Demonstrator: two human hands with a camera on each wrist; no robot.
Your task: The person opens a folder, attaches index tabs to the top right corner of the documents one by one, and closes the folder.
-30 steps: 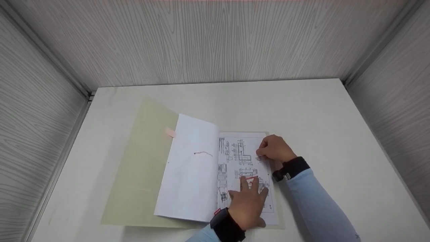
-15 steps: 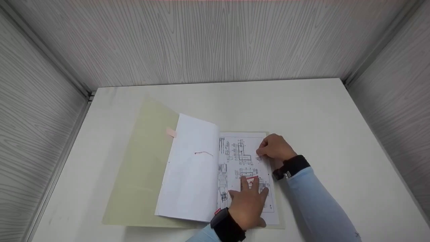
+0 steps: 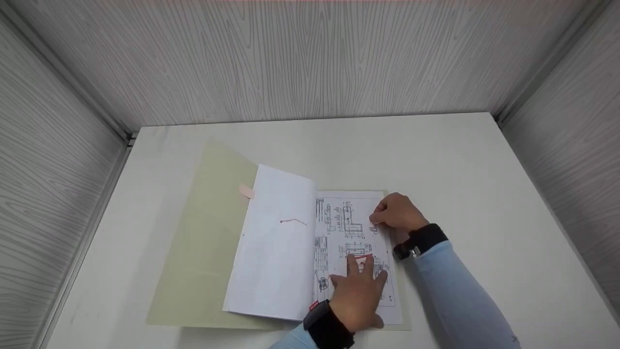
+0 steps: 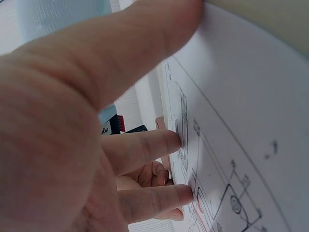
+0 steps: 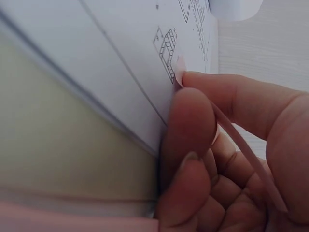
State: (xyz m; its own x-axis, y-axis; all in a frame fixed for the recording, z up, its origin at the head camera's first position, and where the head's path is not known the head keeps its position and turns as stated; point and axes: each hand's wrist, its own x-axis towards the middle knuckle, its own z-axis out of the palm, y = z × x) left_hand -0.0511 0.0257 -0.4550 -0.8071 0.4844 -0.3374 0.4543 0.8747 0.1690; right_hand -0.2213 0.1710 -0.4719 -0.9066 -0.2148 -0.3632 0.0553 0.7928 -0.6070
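White table (image 3: pixel 445 165) beneath, a thin pink strip (image 5: pixel 249 155) bends above the printed sheet (image 3: pixel 341 232)

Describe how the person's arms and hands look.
The left hand and right hand are bare. Light blue sleeves cover the forearms; black wristbands carry small dark devices. A small red tag shows beside the left device.

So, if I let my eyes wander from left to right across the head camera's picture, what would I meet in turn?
The left wall, the open pale green cover, the mostly blank white page, the printed page, the right hand, the light blue right sleeve, the right wall.
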